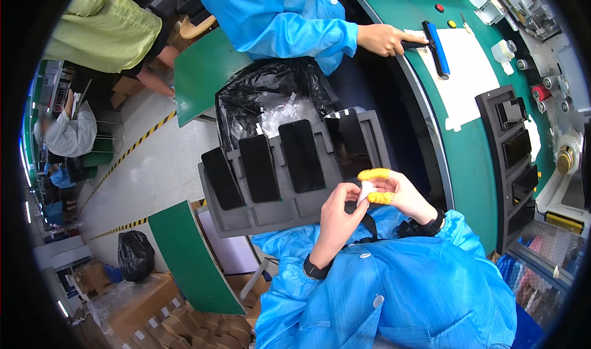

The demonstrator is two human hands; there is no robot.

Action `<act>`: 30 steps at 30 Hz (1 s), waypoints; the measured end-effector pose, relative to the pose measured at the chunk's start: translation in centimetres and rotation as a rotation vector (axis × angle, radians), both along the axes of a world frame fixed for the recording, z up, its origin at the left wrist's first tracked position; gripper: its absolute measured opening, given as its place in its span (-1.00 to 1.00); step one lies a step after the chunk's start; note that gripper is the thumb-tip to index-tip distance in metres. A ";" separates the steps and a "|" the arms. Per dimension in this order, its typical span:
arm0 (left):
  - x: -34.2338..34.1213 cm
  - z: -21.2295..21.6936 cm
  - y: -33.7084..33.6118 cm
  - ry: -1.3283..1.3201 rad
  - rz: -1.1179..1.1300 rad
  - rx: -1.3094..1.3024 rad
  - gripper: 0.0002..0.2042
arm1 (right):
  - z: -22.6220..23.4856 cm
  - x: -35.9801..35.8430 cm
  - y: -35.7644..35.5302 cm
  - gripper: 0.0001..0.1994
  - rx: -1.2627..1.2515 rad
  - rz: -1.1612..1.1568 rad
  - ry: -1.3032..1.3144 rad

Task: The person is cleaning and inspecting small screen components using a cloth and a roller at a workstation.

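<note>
My left hand [340, 216] and my right hand [394, 192] meet in front of my chest over a small white piece [367, 190], which both pinch. Two fingers of the right hand wear yellow finger cots [377, 186]. Just beyond the hands lies a dark grey tray [271, 216] with several black phones [301, 155] standing in its slots. I cannot tell what the white piece is.
A co-worker in a blue coat rests a hand [383, 39] on a blue-and-black roller [436, 48] on the green bench [468, 158]. A second dark tray [514, 164] sits on that bench. A black rubbish bag [265, 96] lies behind my tray.
</note>
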State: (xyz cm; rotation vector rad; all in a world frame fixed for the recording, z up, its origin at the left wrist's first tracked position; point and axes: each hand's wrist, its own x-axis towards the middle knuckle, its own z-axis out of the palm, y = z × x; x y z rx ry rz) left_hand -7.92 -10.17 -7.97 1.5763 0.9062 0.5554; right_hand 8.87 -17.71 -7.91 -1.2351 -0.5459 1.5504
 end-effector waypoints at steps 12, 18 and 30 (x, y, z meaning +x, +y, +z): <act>-2.4 -3.7 -0.4 0.155 -0.162 0.338 -0.87 | -1.3 3.9 3.4 -0.71 0.304 -0.133 -1.279; -2.1 -5.9 0.2 0.043 -0.282 0.558 -0.89 | -3.2 4.2 4.8 -0.82 0.647 0.249 -1.642; -2.3 -6.1 0.9 0.012 -0.227 0.320 -0.89 | -2.6 9.7 15.1 -0.75 0.508 0.110 -1.537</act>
